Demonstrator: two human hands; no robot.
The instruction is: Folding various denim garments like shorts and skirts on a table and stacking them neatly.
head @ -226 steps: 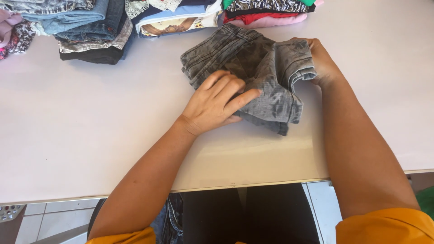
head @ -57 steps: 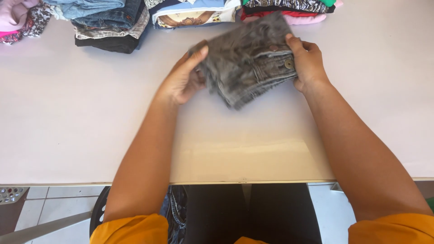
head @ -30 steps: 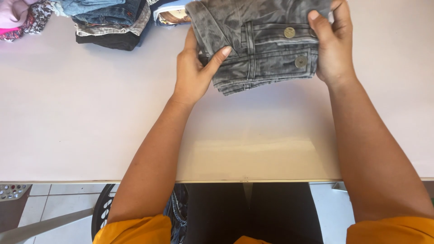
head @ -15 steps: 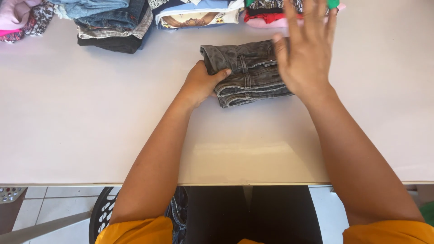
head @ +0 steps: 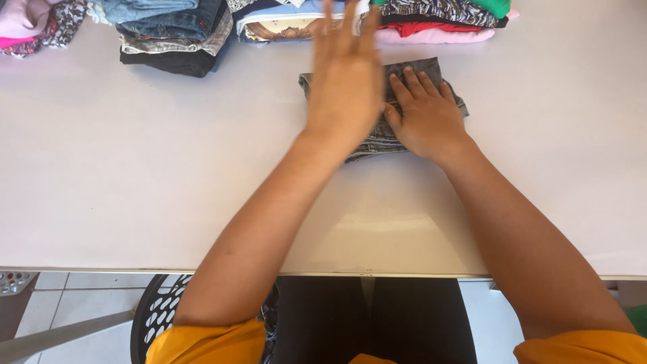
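Observation:
A folded grey denim garment [head: 397, 73] lies on the white table [head: 135, 168], near the far side. My right hand [head: 424, 114] rests flat on it, palm down, fingers spread. My left hand [head: 345, 74] is raised above the garment's left half, open and blurred, fingers pointing away from me; it hides that part of the cloth. Neither hand grips anything.
Stacks of folded clothes line the far edge: jeans and dark items [head: 172, 34], a light blue pile [head: 283, 17], a red, pink and green pile [head: 438, 20], pink cloth [head: 27, 23] at far left. A dark laundry basket [head: 158, 313] sits under the table's near edge.
The garment was lifted, folded and set down on the table. In the last half second the right hand dropped flat onto it and the left hand let go and rose above it.

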